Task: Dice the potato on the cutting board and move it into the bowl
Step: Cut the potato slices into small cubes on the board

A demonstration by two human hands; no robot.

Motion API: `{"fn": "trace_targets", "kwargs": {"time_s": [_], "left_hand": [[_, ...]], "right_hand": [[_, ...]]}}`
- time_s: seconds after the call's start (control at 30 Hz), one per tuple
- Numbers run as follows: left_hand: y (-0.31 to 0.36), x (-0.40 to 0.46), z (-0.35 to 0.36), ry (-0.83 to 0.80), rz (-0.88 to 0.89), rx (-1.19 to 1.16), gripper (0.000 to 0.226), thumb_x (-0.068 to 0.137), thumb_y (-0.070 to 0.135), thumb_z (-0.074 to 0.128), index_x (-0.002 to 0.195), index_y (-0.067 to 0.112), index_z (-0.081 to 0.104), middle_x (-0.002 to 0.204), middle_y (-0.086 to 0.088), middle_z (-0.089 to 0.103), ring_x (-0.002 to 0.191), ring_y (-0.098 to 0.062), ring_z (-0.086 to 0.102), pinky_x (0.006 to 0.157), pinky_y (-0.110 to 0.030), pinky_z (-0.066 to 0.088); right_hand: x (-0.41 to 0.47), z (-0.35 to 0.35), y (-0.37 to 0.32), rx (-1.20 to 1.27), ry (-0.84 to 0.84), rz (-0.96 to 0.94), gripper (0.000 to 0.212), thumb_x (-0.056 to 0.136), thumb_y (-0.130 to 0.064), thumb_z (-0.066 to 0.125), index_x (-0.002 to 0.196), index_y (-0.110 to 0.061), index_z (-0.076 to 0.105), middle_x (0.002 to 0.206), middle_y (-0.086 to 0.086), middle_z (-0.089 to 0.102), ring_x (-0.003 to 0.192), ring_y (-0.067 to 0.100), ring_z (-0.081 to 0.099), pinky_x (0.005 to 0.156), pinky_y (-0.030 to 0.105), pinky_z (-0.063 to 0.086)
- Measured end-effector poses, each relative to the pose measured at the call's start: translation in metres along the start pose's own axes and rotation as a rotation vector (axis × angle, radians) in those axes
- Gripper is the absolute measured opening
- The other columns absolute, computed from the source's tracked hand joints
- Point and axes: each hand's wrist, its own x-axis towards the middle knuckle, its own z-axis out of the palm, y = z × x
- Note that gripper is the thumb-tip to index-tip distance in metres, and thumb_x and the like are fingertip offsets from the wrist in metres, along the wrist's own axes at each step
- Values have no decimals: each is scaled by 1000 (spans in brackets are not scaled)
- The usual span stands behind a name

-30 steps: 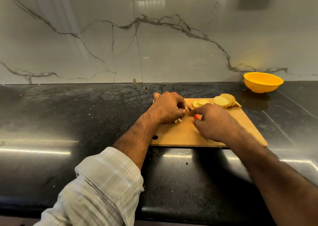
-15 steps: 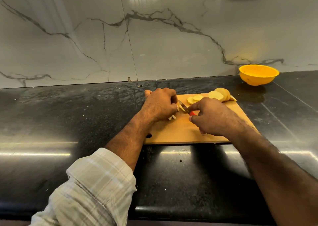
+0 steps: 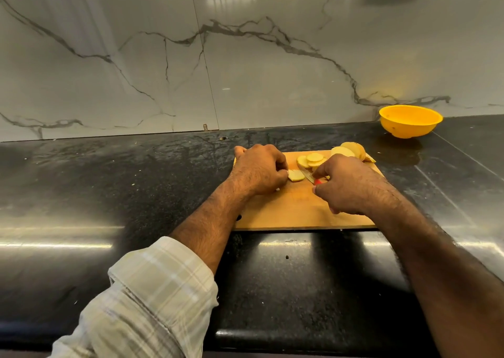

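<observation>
A wooden cutting board lies on the black stone desk, a little right of centre in the view. Both hands work over its far half.

The left hand rests knuckles-up at the board's 10 o'clock corner, fingers curled down; its grip is narrow, the fingertips pressing a partly cut potato slice against the wood. The slice pokes out at the hand's 3 o'clock side, and a few pale cut bits show just under the hand's near edge.

The right hand sits just to the 3 o'clock side of that slice, its grip closed round a knife with a red handle, only a sliver of which shows below the thumb. The blade points toward 10 o'clock and lies right beside the slice; I cannot tell whether the edge touches it.

At the board's 12 o'clock edge lies a small heap of round potato slices, overlapping one another. At 1 o'clock from them, near the far right corner, sits the uncut potato end, partly hidden behind the right hand.

The yellow bowl stands on the desk at 2 o'clock from the board, well apart from it, close to the marbled wall. A plaid sleeve covers the left forearm at the lower left.
</observation>
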Motion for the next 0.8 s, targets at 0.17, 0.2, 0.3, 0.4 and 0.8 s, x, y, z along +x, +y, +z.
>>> {"fn": "trace_targets", "kwargs": {"time_s": [0.17,0.2,0.3,0.4,0.8], "left_hand": [[5,0,4,8,11,35,32,94,61,64,109,35,74,99,17,69,105,-10,58,107,-55,30],[6,0,5,8,7,41,37,92,67,64,112,37,73,101,17,68,107,-11,58,107,-55,30],[13,0,4,-16,2,68,32,91,66,68,109,40,75,113,16,68,118,-12,57,111,-59,29],[13,1,0,-37,21,70,16,96,48,71,110,41,75,116,18,68,120,-11,55,112,-57,28],[-5,5,-8,-68,-56,22,22,93,29,76,108,38,63,105,17,66,111,-12,59,109,-54,33]], "right_hand": [[-1,-3,2,-9,-10,-7,45,100,-19,67,144,-24,61,91,3,70,76,16,73,61,28,60],[-1,-4,2,-3,-8,-8,44,100,-19,67,144,-24,61,90,3,70,76,16,73,61,28,59],[0,-4,2,2,-13,-8,43,101,-18,67,143,-23,62,89,3,69,76,16,73,63,28,60],[1,-3,3,-7,-13,-16,43,100,-19,67,142,-24,63,90,3,70,78,17,73,68,31,63],[5,-1,6,-14,-6,-22,41,99,-21,69,139,-25,65,103,3,72,78,18,73,67,30,63]]}}
